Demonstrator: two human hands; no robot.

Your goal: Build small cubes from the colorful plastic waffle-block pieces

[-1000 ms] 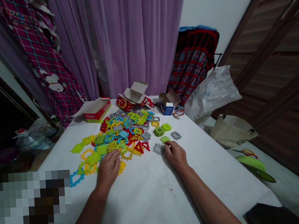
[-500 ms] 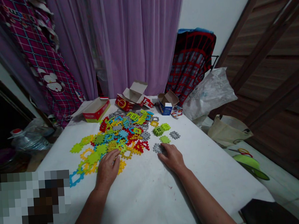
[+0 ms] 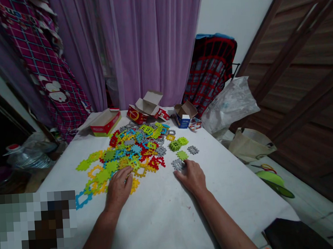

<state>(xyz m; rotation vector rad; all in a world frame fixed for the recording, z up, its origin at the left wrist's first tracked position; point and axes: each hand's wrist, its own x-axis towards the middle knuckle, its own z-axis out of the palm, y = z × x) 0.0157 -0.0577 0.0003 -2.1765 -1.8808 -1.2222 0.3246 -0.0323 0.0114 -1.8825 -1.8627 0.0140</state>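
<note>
My left hand [image 3: 119, 187] rests palm down at the near edge of a spread-out heap of plastic interlocking tiles [image 3: 136, 149] in yellow, green, blue, red and grey. Its fingers are stretched over some yellow and green pieces, the thumb apart. To the right of the heap, my right hand [image 3: 192, 175] lies low over the table with thumb and fingers apart. Between them is a flat grey notched tile [image 3: 178, 164], its near edge close to the thumb. Beyond it are a flat green tile [image 3: 182, 155], another grey tile [image 3: 193, 150] and a green cube of joined tiles [image 3: 174, 145].
At the back of the white table [image 3: 160, 215] stand an open red and yellow box [image 3: 106, 123], an open red box [image 3: 137, 114] and a blue box [image 3: 182, 120]. Right of the table are a plastic bag [image 3: 228, 103] and a beige bag [image 3: 249, 145]. A water bottle [image 3: 27, 157] is at left.
My right thumb and fingers have spread wider about the grey tile, and more of it shows. The left hand stays in place. The view has shifted slightly.
</note>
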